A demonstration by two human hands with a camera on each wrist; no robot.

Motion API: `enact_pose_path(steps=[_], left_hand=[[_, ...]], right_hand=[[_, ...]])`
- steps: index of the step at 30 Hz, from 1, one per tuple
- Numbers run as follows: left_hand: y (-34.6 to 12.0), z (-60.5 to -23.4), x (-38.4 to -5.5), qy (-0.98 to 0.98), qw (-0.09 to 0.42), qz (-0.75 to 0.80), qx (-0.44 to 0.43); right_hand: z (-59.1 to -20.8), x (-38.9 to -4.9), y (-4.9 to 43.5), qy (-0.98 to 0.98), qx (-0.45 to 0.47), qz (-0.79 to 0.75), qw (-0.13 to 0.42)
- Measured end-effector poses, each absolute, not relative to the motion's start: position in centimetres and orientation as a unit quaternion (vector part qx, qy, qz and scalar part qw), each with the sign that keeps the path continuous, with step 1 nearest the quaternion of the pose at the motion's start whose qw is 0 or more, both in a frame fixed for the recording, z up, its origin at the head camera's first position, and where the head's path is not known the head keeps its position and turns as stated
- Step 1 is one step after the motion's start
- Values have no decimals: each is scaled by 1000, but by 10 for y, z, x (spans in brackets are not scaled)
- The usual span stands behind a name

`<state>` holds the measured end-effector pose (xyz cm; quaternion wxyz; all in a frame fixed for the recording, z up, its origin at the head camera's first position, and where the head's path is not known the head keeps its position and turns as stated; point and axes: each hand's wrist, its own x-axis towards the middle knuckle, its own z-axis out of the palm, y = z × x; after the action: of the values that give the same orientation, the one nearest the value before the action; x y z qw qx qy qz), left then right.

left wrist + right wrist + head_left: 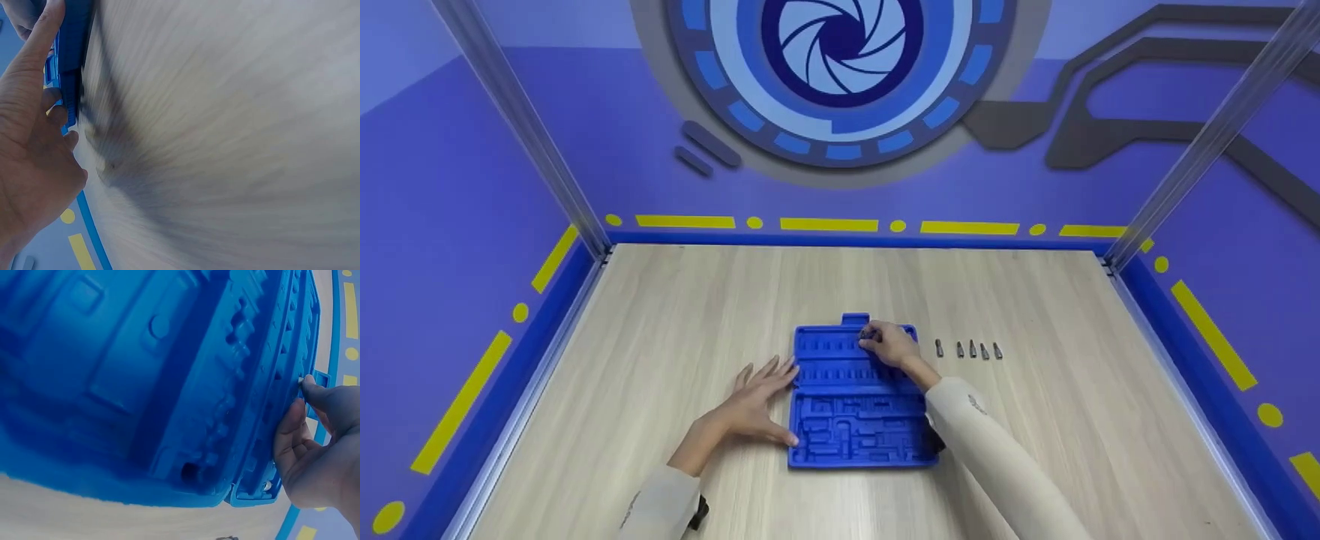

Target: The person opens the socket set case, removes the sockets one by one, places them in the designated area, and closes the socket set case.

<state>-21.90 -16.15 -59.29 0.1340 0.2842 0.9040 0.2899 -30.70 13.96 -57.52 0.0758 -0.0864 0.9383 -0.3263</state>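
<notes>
A blue plastic tool case [847, 396] lies unfolded on the table, its moulded slots facing up. My left hand [750, 409] is spread along the case's left side, thumb and fingertips at the edge; the left wrist view shows the thumb [40, 35] against the case wall. Over the upper half, my right hand [894, 345] pinches a small metal bit [301, 381] at the slots near the far edge. Most of that bit is hidden by the fingers. Another metal piece [267, 485] sits in a slot near the case's corner.
Several small dark metal bits [973, 349] lie in a row on the table, right of the case. The case's latch tab [855, 319] sticks out at the far edge. Blue walls and metal posts [529, 127] bound the wooden table [675, 300].
</notes>
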Motion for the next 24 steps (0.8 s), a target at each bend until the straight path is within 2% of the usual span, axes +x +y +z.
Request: enact_pose_path(steps=[5,13,20,24], left_hand=[[-162,-593,-219,904,133,289,285],[-161,-593,-220,905,134,285,286],[-161,-591,-219,906,130,283,288],[-162,-592,-219,905,133,284,286]], right_hand=[[-577,-305,139,932,-77,-347,68],[-582,-303,145,909,-124,-395,47],[-578,-303,153,835,-87,-535,96],[-574,-302,161,820,-90,-556,98]])
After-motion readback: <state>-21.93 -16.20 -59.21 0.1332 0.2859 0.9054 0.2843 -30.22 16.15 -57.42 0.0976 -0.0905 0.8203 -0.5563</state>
